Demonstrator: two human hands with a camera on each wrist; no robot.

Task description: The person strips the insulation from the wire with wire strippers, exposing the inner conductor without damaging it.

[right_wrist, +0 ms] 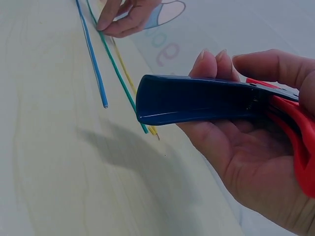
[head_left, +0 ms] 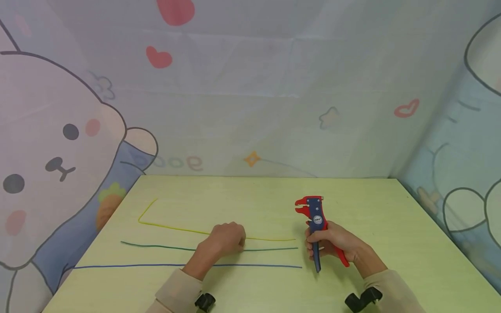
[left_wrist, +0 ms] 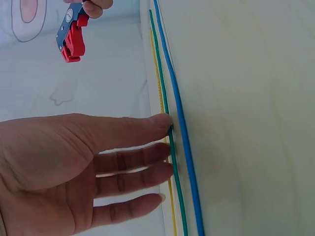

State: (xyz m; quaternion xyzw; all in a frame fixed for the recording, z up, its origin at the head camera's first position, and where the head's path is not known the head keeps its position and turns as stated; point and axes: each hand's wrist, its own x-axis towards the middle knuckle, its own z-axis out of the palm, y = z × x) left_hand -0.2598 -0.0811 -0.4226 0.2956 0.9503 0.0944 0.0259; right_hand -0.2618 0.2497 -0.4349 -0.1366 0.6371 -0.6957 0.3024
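My left hand [head_left: 224,240] is over the middle of a green wire [head_left: 164,247], pinching it at the thumb tip; the index fingertip is hidden behind the thumb in the left wrist view. Three other fingers [left_wrist: 133,179] stretch out near the wire. A yellow wire [head_left: 172,227], bent at its left end, runs just behind, and a long blue wire [head_left: 133,265] lies in front, under my left wrist. My right hand [head_left: 339,241] grips a red and blue wire stripper [head_left: 316,213] by its handles, held raised with its red jaws pointing left.
The pale yellow table [head_left: 407,243] stretches beneath the wires. Behind it hangs a printed cloth [head_left: 250,87] with hearts and a cartoon bear. Wrist cameras [head_left: 205,301] are strapped over both sleeves. The right ends of all three wires lie left of the stripper.
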